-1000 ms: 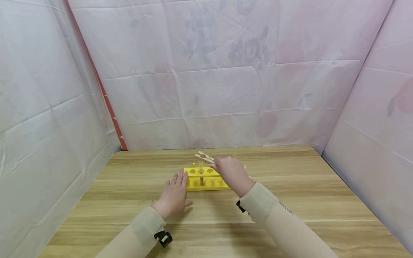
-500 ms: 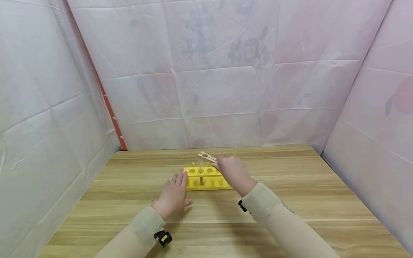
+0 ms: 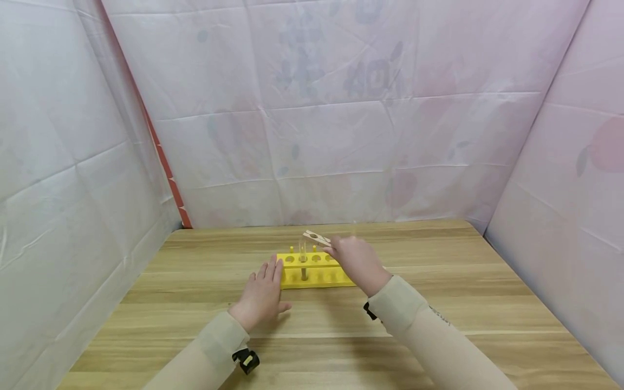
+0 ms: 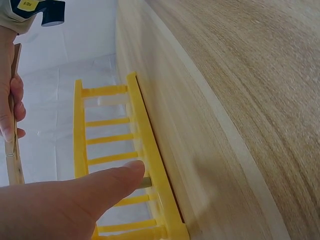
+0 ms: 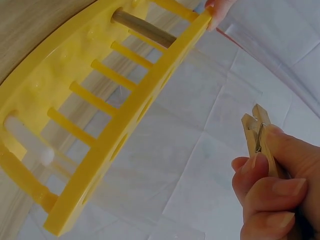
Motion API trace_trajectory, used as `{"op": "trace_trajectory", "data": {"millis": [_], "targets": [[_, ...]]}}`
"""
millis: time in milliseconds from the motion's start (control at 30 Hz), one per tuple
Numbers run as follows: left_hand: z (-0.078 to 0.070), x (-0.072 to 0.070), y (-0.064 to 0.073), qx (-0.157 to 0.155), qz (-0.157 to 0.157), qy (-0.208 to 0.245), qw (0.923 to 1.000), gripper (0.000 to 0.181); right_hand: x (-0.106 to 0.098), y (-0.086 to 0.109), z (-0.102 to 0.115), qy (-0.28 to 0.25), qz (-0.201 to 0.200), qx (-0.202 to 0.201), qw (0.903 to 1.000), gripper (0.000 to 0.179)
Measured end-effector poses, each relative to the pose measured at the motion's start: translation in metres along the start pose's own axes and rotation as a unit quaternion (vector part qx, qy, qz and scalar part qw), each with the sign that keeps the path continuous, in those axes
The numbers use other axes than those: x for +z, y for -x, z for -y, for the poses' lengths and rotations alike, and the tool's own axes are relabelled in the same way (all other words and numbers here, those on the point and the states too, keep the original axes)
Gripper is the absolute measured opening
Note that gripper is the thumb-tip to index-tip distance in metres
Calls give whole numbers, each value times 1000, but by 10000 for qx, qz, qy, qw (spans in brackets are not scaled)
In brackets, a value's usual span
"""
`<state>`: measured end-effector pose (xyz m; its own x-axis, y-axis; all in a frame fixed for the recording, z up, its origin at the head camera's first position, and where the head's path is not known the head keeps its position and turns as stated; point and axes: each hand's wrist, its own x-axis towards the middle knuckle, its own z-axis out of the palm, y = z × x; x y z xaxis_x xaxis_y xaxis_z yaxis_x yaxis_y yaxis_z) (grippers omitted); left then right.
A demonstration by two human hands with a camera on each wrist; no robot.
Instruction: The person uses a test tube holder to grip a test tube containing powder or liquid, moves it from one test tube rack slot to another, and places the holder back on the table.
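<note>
A yellow test tube rack [image 3: 319,283] stands on the table. My left hand [image 3: 260,298] rests with straight fingers against its left end. In my right hand [image 3: 358,262] I grip a wooden test tube clamp [image 3: 316,236] above the rack. Its tip points left, near the top of a glass test tube with brownish contents [image 5: 145,27], and is apart from the glass in the right wrist view. That tube stands upright in a hole near my left hand. A second tube with white contents [image 5: 31,139] stands at the rack's other end, mostly behind my right hand in the head view.
The wood-grain table [image 3: 312,346] reaches back to a pale printed curtain [image 3: 331,162]. More curtain hangs along the left and right sides. Yellow pegs [image 3: 314,248] rise along the back of the rack.
My right hand and the clamp have shifted slightly right, away from the brownish tube's top, and the clamp's tips look closer together. My left hand and the rack have stayed put.
</note>
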<state>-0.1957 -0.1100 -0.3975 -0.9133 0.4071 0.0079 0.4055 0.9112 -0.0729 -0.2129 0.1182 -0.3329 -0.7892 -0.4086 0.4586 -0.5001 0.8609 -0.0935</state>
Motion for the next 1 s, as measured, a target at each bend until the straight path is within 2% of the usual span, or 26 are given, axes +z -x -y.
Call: {"op": "trace_trajectory", "data": {"millis": [267,500,767,1000], "targets": [[1,1,-1,1,-28,119,9999,96,-3,1,-2,-8,30,45,10000,28],[2,3,-2,18,-23,109,9999,97,-5,2,-5,-136,242,253,9993,26],[2,4,-1,-8,17,43,10000,98,-7,4,-9,-99,245,308,9992,26],[2,4,-1,83,-167,-94,9998,98,-11,7,-15,107,125,242,9996,27]]}}
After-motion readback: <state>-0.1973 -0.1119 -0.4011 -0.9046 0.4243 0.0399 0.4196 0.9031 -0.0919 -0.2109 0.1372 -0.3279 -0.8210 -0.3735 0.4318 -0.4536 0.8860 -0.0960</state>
